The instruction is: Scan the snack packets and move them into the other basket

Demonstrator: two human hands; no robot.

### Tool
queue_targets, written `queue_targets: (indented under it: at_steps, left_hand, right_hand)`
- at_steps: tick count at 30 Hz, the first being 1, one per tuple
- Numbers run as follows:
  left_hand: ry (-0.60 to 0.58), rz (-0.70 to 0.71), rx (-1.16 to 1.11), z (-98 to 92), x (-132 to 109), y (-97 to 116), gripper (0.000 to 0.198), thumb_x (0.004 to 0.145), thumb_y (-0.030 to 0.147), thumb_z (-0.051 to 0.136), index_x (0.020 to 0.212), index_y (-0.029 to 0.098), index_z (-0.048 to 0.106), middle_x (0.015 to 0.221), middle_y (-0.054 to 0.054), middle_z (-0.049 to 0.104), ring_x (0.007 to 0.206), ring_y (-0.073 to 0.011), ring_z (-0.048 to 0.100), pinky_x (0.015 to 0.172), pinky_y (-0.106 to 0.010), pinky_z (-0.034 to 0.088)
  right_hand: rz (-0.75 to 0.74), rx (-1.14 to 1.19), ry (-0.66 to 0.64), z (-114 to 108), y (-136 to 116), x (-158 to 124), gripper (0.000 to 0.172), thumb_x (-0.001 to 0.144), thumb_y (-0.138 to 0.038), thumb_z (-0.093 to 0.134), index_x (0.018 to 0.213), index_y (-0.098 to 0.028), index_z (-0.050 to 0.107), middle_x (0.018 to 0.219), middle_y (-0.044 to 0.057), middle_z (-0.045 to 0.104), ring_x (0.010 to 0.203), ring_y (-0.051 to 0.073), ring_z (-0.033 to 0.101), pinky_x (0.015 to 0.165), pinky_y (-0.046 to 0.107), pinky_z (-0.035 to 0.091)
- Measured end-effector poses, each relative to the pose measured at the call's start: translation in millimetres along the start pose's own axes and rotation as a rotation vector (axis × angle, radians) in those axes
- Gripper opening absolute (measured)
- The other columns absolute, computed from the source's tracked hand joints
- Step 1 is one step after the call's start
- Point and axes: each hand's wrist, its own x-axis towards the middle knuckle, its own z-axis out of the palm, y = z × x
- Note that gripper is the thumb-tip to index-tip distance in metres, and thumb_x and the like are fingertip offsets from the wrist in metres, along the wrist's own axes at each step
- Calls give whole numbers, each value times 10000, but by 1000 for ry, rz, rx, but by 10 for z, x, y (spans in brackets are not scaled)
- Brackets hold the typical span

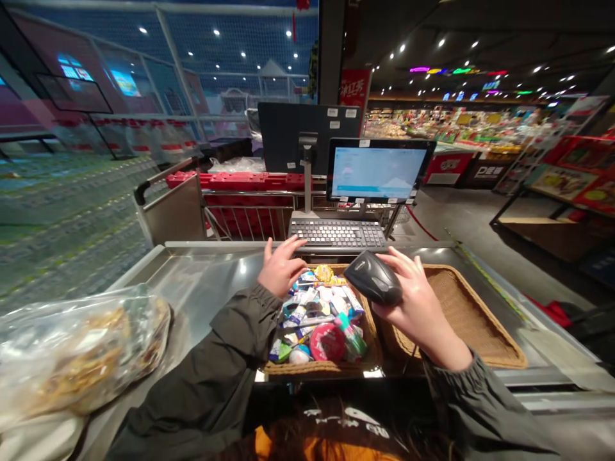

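R hand: fingers wrapped rd black plastic scanner | L hand: part-open, empty, near side of black oblong keyboard | adv: steady grip

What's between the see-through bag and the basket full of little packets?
In the head view, the left sleeve lies between the see-through bag and packet-filled basket, over the metal counter.
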Motion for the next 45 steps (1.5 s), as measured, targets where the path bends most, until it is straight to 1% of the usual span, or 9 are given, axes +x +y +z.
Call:
queue_targets:
  at_steps: [8,16,19,22,28,32,37,41,45]
  left_hand:
    - [-227,6,-82,434,-448,68,188,907,257,561,805,231,718,1408,-85,562,1378,-294,425,1133,-694,89]
    - [-398,33,-16,711,-530,198,130,839,222,639,722,197,689,1394,-105,576,1356,-331,447,1115,-726,135]
    - [-442,35,35,684,-500,202,35,779,233,703,780,198,708,1421,-150,541,1368,-368,425,1095,-737,173]
    - [-427,86,50,576,-402,225,153,773,278,719,907,203,716,1454,-174,497,1387,-380,393,1094,-722,203]
    - [-361,234,-47,564,143,480,185,835,324,659,994,240,698,1488,-140,465,1421,-351,347,1124,-700,159]
    - [-381,325,-102,945,677,836,202,816,360,689,971,233,713,1477,-144,478,1427,-362,333,1125,-694,174]
    - [-416,440,-83,1661,1304,1333,291,730,333,767,981,195,718,1545,-180,365,1455,-394,259,1131,-698,168]
    - [-423,560,-79,2282,1682,1604,178,848,231,624,992,200,725,1591,-127,295,1482,-332,224,1170,-661,109]
    - [-464,686,-122,2886,1906,1712,243,919,178,514,913,218,753,1575,-71,345,1476,-266,268,1209,-594,45]
  right_hand:
    - [53,35,-44,138,42,-143,412,732,-292,659,1130,-188,635,1326,160,579,1368,409,403,1086,731,233]
    - [167,47,-49,208,172,-313,386,737,-283,644,1114,-201,630,1325,146,580,1371,391,408,1080,737,236]
    - [216,24,-20,145,288,-426,410,730,-282,644,1131,-209,605,1306,136,590,1365,386,416,1093,717,239]
    - [279,-24,38,6,477,-578,427,733,-293,632,1150,-215,585,1290,137,597,1357,394,427,1090,709,253]
    - [442,-195,189,-325,903,-930,378,738,-309,629,1103,-218,601,1263,142,600,1338,402,450,1102,697,255]
    - [519,-242,216,-424,1073,-1153,419,745,-316,627,1151,-222,576,1268,142,596,1349,393,442,1094,685,282]
    - [580,-216,198,-458,1221,-1386,382,763,-304,613,1134,-218,578,1280,157,585,1355,400,430,1086,719,252]
    - [626,-198,202,-508,1335,-1505,418,761,-297,614,1168,-220,568,1290,150,582,1368,389,415,1109,707,226]
    - [667,-174,196,-557,1438,-1577,443,764,-307,617,1194,-215,563,1316,154,568,1377,392,403,1122,709,203]
